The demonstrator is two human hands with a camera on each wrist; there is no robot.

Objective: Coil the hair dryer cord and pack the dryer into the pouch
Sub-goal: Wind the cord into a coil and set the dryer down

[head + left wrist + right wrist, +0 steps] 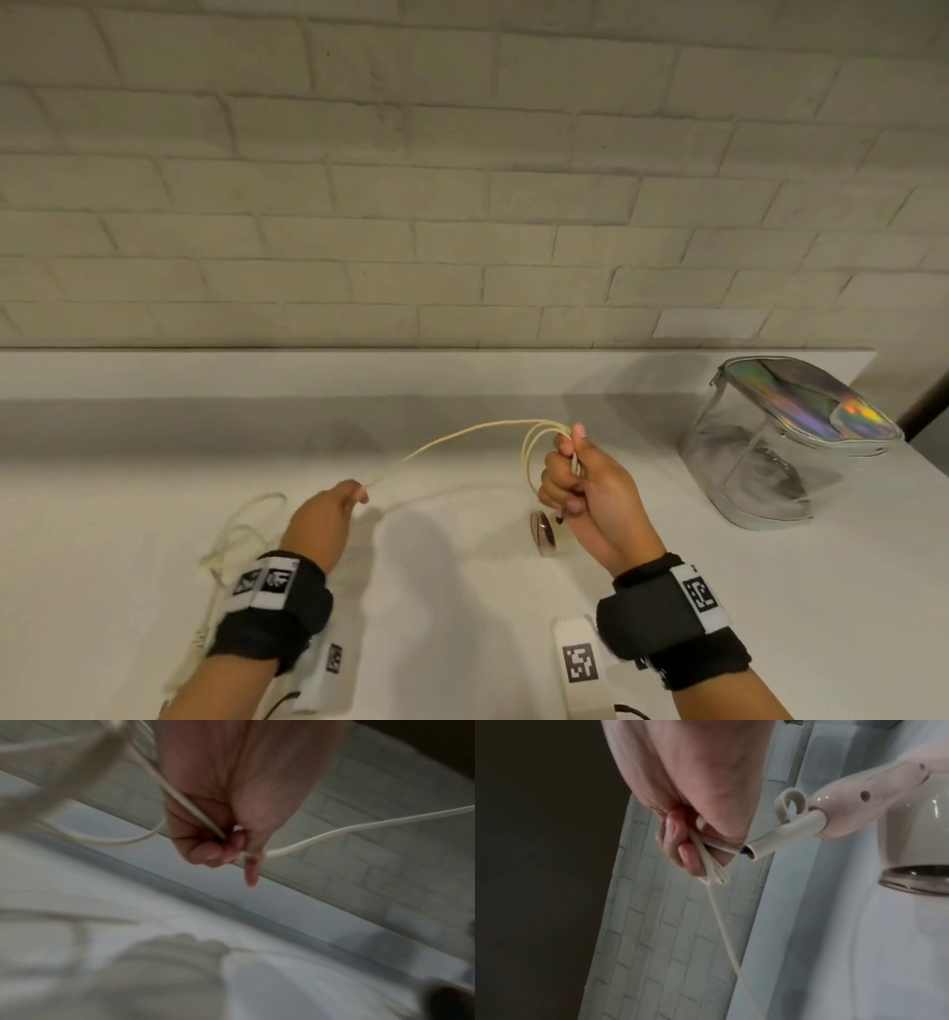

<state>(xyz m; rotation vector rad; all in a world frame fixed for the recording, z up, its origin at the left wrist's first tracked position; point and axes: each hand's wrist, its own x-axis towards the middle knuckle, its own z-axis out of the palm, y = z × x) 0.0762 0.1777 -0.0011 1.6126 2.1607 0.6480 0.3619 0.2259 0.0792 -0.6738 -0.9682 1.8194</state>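
Right hand (575, 483) raised, fist gripping cord (462, 434) loops; left hand (328, 519) lower, pinching the cord.

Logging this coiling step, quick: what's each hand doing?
Left hand: pinches the cord.
Right hand: grips the cord's gathered loops.

Cream cord (477, 430) partly looped, slack on surface (462, 591); cream dryer (895, 817) hanging; clear holographic pouch (785, 442) upright, right.
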